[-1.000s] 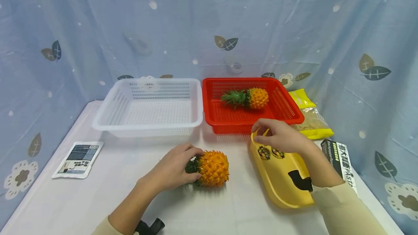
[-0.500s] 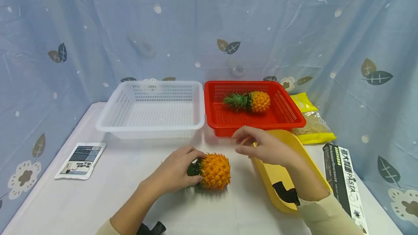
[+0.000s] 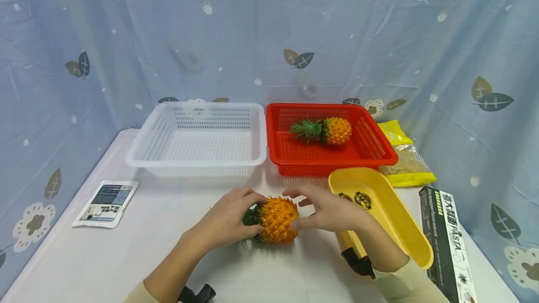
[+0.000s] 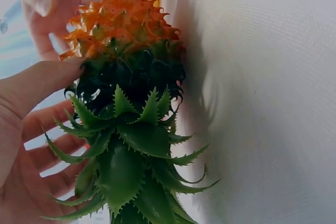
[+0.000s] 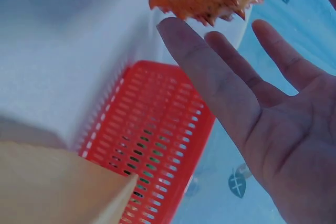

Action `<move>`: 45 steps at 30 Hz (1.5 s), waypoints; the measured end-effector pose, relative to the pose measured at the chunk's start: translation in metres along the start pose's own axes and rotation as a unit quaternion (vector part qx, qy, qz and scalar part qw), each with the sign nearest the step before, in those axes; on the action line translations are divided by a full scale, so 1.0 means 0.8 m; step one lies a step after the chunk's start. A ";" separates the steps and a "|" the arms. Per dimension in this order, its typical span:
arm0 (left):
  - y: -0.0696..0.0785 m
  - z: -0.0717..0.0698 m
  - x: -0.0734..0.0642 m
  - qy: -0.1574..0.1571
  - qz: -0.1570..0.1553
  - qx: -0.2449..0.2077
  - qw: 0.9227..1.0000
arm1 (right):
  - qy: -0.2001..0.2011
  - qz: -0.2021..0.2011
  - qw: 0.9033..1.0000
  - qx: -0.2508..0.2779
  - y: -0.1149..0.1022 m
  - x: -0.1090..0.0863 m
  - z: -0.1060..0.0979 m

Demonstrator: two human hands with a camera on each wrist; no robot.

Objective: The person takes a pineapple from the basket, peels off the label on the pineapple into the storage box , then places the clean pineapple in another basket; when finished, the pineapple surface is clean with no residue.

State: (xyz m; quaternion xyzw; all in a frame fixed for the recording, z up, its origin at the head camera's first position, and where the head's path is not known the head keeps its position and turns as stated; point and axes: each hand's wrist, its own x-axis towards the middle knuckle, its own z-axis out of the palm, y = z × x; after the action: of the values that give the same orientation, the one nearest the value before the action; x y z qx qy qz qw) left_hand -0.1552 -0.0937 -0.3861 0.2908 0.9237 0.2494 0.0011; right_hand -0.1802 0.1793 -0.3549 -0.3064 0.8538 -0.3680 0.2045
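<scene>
A toy-like orange pineapple (image 3: 278, 221) with a dark green crown lies over the white table, crown to the left. My left hand (image 3: 229, 216) holds it where crown meets body; the left wrist view shows the thumb on one side of the pineapple (image 4: 126, 66) and the other fingers partly hidden behind the leaves. My right hand (image 3: 326, 207) is at the fruit's right end, thumb and fingers spread around it. In the right wrist view the fingers of this hand (image 5: 283, 129) are extended, their tips right by the spiky body.
A white basket (image 3: 195, 165) stands at the back left beside a red basket (image 3: 332, 160) with a second pineapple (image 3: 337, 130) in it. On the right are a yellow tray (image 3: 391, 218), a pasta bag (image 3: 406, 160) and a black-and-white box (image 3: 448, 242). A flat pouch (image 3: 105, 204) lies left.
My right hand has left the yellow tray's rim and moved left to the pineapple. The left hand keeps its hold in place.
</scene>
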 end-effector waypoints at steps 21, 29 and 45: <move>-0.001 0.001 0.000 0.010 0.009 0.003 1.000 | 0.025 -0.021 0.997 -0.067 0.012 0.021 0.032; -0.002 -0.001 0.000 0.009 0.008 0.000 1.000 | 0.045 -0.016 0.997 -0.065 0.015 0.025 0.035; 0.001 -0.008 0.005 0.009 -0.005 -0.046 0.999 | 0.042 -0.013 0.999 0.005 0.013 0.017 0.012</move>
State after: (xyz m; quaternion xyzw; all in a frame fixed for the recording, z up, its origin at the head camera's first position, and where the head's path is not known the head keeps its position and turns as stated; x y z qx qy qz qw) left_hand -0.1589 -0.0944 -0.3796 0.2836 0.9127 0.2941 0.0072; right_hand -0.1885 0.1711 -0.3709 -0.3004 0.8558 -0.3873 0.1654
